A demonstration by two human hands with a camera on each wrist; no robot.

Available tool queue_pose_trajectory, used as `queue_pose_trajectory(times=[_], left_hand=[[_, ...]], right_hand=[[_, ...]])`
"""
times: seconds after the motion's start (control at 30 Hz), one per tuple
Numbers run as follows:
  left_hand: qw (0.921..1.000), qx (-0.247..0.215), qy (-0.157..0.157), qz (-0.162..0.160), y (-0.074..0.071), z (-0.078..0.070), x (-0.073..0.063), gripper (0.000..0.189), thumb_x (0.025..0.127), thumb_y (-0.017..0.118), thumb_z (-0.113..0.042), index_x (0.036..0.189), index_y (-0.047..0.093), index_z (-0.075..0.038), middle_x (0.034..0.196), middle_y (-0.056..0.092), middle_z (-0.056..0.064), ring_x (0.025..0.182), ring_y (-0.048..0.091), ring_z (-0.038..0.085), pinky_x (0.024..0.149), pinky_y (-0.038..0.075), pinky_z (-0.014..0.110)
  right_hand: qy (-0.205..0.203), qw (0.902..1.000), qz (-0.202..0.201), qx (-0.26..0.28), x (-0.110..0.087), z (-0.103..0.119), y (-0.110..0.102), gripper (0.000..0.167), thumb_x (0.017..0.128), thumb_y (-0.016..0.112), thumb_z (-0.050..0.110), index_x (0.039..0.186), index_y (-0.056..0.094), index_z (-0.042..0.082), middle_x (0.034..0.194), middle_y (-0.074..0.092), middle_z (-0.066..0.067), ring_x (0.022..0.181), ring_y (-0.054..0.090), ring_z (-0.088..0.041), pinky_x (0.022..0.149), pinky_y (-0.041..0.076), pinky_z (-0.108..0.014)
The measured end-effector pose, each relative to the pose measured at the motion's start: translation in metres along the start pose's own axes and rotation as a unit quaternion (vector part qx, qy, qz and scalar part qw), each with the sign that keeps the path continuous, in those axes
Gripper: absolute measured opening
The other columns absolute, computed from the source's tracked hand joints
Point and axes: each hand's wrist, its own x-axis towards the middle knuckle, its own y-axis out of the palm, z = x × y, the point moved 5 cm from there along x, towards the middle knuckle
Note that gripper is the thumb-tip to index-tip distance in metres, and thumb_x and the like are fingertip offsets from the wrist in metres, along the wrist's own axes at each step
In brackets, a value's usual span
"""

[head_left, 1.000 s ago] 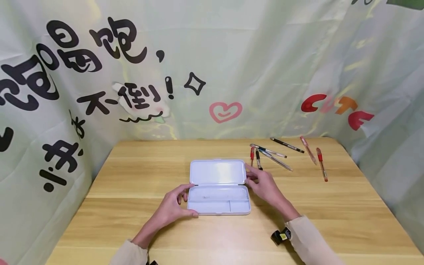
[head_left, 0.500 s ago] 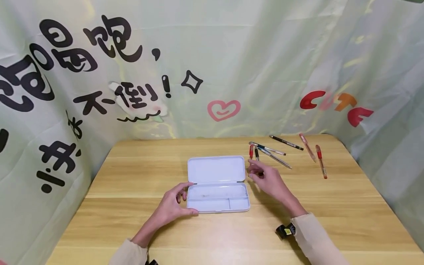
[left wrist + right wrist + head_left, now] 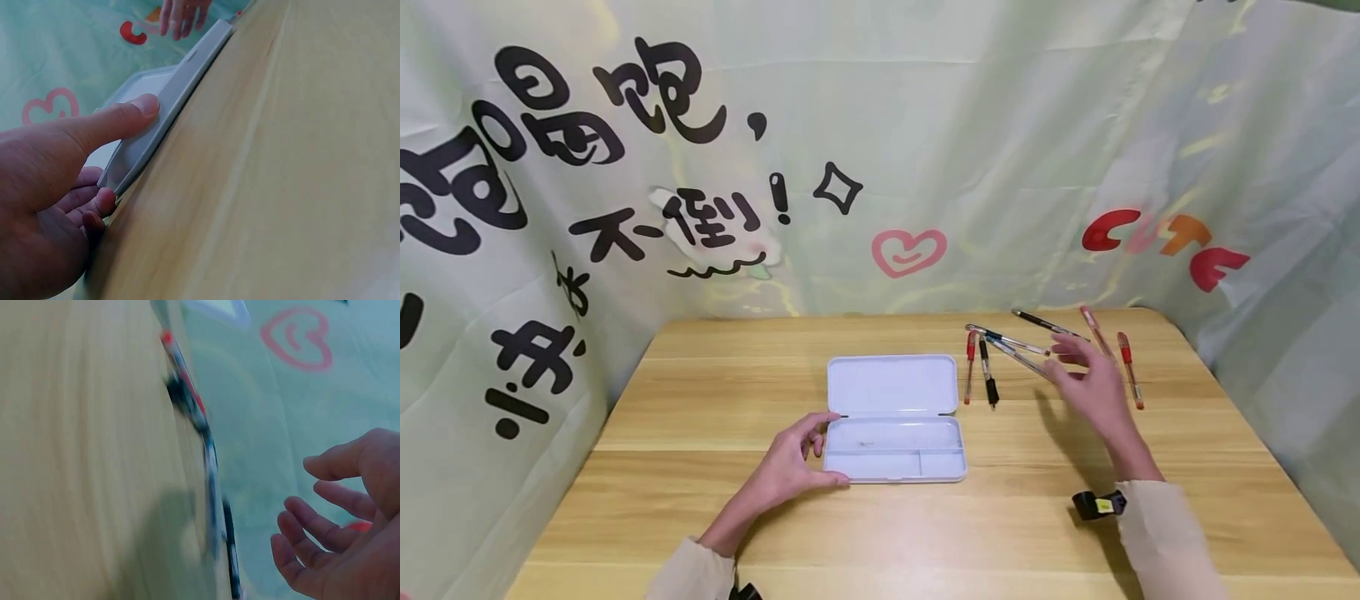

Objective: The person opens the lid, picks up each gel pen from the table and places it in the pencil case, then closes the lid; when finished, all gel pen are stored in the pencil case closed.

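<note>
A pale lavender pencil case lies opened flat on the table, its lid folded back and its divided tray showing no contents. My left hand grips the case's left end, thumb along the front edge and fingers round the side, as the left wrist view also shows. My right hand hovers over the table right of the case, fingers spread and slightly bent, holding nothing. Its fingertips overlap the end of a clear pen in the head view. In the right wrist view the right hand is apart from the pens.
Several pens lie at the back right: a red-capped pen and a black pen beside the case, another black pen farther back, a pink pen and a red pen at the right. A printed curtain surrounds the table.
My right hand has left the case's lid and moved right, over the pens, uncovering the red and black pens beside the case. My left hand stays on the case.
</note>
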Motion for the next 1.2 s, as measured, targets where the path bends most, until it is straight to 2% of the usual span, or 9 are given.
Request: queue_pose_trajectory(times=[0.3, 0.47, 0.57, 0.63, 0.7, 0.77, 0.83, 1.07, 1.2], left_hand=[[0.9999, 0.012, 0.005, -0.009, 0.002, 0.001, -0.001, 0.086, 0.064, 0.099, -0.034, 0.138, 0.061, -0.011, 0.092, 0.054, 0.001, 0.068, 0.045, 0.011, 0.06, 0.039, 0.023], [0.9999, 0.015, 0.002, -0.008, 0.002, 0.0, -0.002, 0.086, 0.064, 0.099, -0.033, 0.138, 0.061, -0.011, 0.097, 0.055, 0.001, 0.066, 0.044, 0.011, 0.06, 0.039, 0.022], [0.9998, 0.017, -0.001, -0.007, 0.002, -0.001, -0.002, 0.086, 0.064, 0.099, -0.033, 0.138, 0.061, -0.012, 0.098, 0.056, 0.0, 0.067, 0.045, 0.011, 0.06, 0.039, 0.023], [0.9998, 0.02, -0.002, -0.009, 0.002, 0.0, -0.002, 0.086, 0.064, 0.099, -0.034, 0.138, 0.061, -0.012, 0.1, 0.058, -0.001, 0.068, 0.046, 0.012, 0.061, 0.04, 0.023], [0.9997, 0.022, -0.005, -0.011, 0.001, 0.0, -0.002, 0.087, 0.063, 0.1, -0.035, 0.138, 0.061, -0.014, 0.105, 0.061, -0.001, 0.07, 0.047, 0.013, 0.062, 0.041, 0.024], [0.9996, 0.026, -0.009, -0.013, 0.001, 0.0, -0.002, 0.088, 0.062, 0.1, -0.036, 0.138, 0.061, -0.016, 0.112, 0.063, -0.001, 0.072, 0.047, 0.014, 0.063, 0.041, 0.024], [0.9994, 0.03, -0.013, -0.013, 0.001, 0.0, -0.002, 0.088, 0.062, 0.1, -0.038, 0.139, 0.061, -0.017, 0.119, 0.064, 0.0, 0.073, 0.048, 0.014, 0.064, 0.042, 0.025], [0.9991, 0.034, -0.024, -0.011, 0.0, 0.0, -0.003, 0.088, 0.063, 0.1, -0.038, 0.139, 0.061, -0.018, 0.126, 0.063, 0.001, 0.071, 0.046, 0.014, 0.063, 0.041, 0.024], [0.9991, 0.031, -0.027, -0.009, 0.001, 0.0, -0.004, 0.088, 0.063, 0.099, -0.039, 0.14, 0.061, -0.019, 0.127, 0.062, 0.001, 0.071, 0.046, 0.014, 0.063, 0.041, 0.025]], right_hand=[[0.091, 0.9909, -0.078, -0.061, 0.003, -0.052, -0.053, 0.048, 0.1, 0.065, 0.02, 0.143, 0.056, -0.001, 0.137, 0.057, -0.026, 0.12, 0.053, -0.04, 0.077, 0.039, -0.01], [0.141, 0.9851, -0.063, -0.077, -0.004, -0.08, -0.069, 0.057, 0.101, 0.065, 0.026, 0.146, 0.049, -0.005, 0.139, 0.052, -0.033, 0.124, 0.051, -0.048, 0.071, 0.037, -0.011], [0.145, 0.9853, -0.04, -0.08, -0.008, -0.091, -0.071, 0.059, 0.1, 0.065, 0.021, 0.146, 0.045, -0.01, 0.137, 0.05, -0.039, 0.119, 0.054, -0.051, 0.065, 0.036, -0.009], [0.14, 0.986, -0.03, -0.085, -0.008, -0.096, -0.07, 0.058, 0.099, 0.067, 0.018, 0.144, 0.046, -0.012, 0.133, 0.052, -0.04, 0.106, 0.063, -0.038, 0.062, 0.037, -0.006], [0.138, 0.9859, -0.026, -0.091, -0.007, -0.098, -0.068, 0.057, 0.098, 0.069, 0.017, 0.142, 0.047, -0.012, 0.128, 0.056, -0.038, 0.092, 0.062, -0.014, 0.062, 0.037, -0.007], [0.134, 0.9856, -0.028, -0.1, -0.006, -0.099, -0.067, 0.056, 0.097, 0.07, 0.016, 0.14, 0.049, -0.013, 0.123, 0.059, -0.036, 0.08, 0.05, 0.007, 0.062, 0.038, -0.009], [0.129, 0.985, -0.032, -0.11, -0.005, -0.1, -0.066, 0.054, 0.095, 0.071, 0.014, 0.138, 0.052, -0.013, 0.119, 0.061, -0.036, 0.073, 0.038, 0.018, 0.062, 0.038, -0.011], [0.103, 0.9849, -0.05, -0.13, -0.004, -0.099, -0.064, 0.041, 0.091, 0.071, 0.003, 0.128, 0.061, -0.011, 0.112, 0.067, -0.033, 0.068, 0.037, 0.022, 0.064, 0.038, -0.016], [0.115, 0.9826, -0.05, -0.138, -0.004, -0.102, -0.065, 0.038, 0.093, 0.07, 0.005, 0.126, 0.063, -0.011, 0.11, 0.067, -0.031, 0.069, 0.038, 0.017, 0.067, 0.038, -0.021]])
